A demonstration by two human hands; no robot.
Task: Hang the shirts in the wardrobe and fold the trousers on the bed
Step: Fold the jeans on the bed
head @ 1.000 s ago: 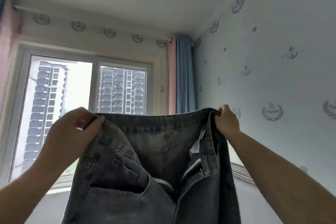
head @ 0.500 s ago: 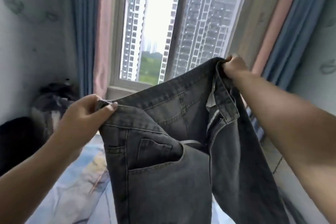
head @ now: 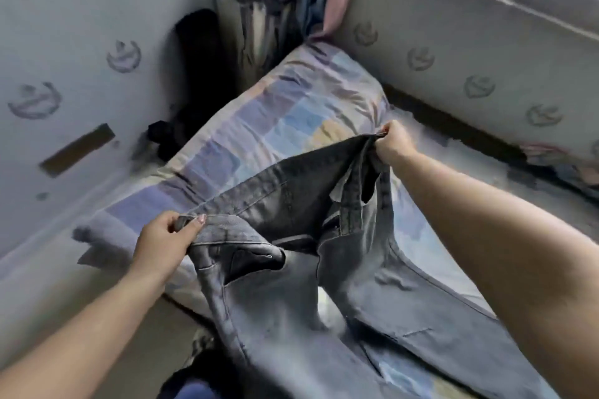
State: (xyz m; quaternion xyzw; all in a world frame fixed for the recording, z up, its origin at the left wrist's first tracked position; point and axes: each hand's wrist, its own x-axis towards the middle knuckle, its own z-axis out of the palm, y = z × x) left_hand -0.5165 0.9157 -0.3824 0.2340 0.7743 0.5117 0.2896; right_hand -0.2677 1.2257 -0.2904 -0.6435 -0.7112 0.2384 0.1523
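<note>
- A person's left hand (head: 163,241) and right hand (head: 392,144) each pinch one end of the waistband of grey trousers (head: 291,269), fingers curled round the denim.
- The trouser legs lie on the bed (head: 259,113), trailing toward its near edge, waistband lifted above the patchwork cover.

Both hands, left (head: 162,238) and right (head: 392,143), clenched, arms outstretched

The dark grey jeans (head: 291,285) are held up by the waistband, fly open, 2 legs trailing over the patchwork-covered bed (head: 259,113).
</note>
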